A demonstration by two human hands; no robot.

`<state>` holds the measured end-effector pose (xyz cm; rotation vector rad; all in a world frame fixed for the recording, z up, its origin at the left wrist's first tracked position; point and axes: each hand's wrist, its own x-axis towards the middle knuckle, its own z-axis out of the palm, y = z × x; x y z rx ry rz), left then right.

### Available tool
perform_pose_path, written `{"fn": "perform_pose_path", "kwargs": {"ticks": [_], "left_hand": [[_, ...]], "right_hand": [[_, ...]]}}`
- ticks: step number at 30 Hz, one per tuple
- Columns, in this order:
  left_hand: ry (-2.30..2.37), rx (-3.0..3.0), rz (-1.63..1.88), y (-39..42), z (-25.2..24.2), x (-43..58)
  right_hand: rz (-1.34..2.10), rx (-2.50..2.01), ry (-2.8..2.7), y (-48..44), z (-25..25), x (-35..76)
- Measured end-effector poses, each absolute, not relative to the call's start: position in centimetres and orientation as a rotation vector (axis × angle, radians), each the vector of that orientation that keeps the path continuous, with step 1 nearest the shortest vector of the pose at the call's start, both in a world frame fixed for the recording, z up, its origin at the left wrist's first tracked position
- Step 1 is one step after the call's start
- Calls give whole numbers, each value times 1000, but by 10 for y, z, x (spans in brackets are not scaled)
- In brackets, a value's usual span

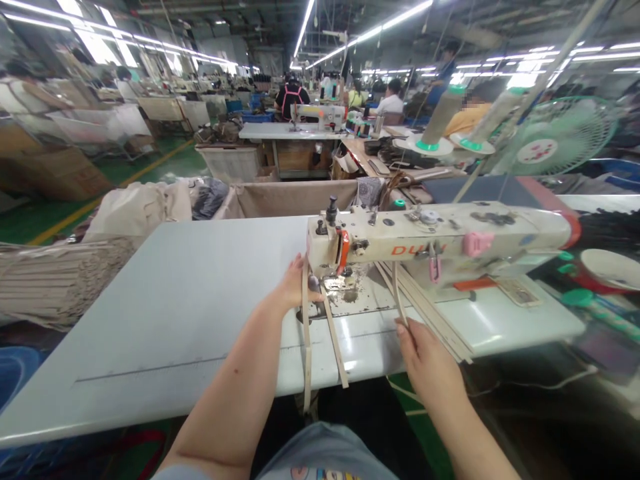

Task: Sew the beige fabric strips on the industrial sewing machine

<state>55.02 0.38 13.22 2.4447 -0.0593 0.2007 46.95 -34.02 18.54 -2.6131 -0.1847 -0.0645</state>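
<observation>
My left hand [291, 285] is beside the needle end of a cream sewing machine [375, 233]. A narrow beige strap [307, 347] runs down past its fingers and over the table's front edge. The left thumb reaches toward the presser foot, touching or very near a second strap [334, 340]; the fingertips are partly hidden. On the right, my right hand [427, 353] pinches another beige strap [397, 290] between thumb and fingers, in front of the machine arm. Beside it, several flat beige straps [435, 310] lie in a bundle under the arm.
The pale worktable [200, 287] extends left. Stacked beige fabric [65, 273] stands beyond its left edge. A fabric-lined bin [295, 198] sits behind. Thread cones [443, 117] and a green fan [560, 137] rise at right. Several people work farther back.
</observation>
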Motion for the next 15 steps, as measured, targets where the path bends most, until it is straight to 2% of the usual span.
{"fn": "perform_pose_path", "kwargs": {"ticks": [6, 9, 15], "left_hand": [[-94, 2512, 154, 4, 131, 551], [-82, 2514, 137, 2, 135, 551], [-16, 2423, 187, 1, 137, 549]], "right_hand": [[-319, -2940, -26, -364, 185, 495], [-259, -3130, -10, -371, 181, 500], [-119, -3160, -174, -364, 182, 507]]}}
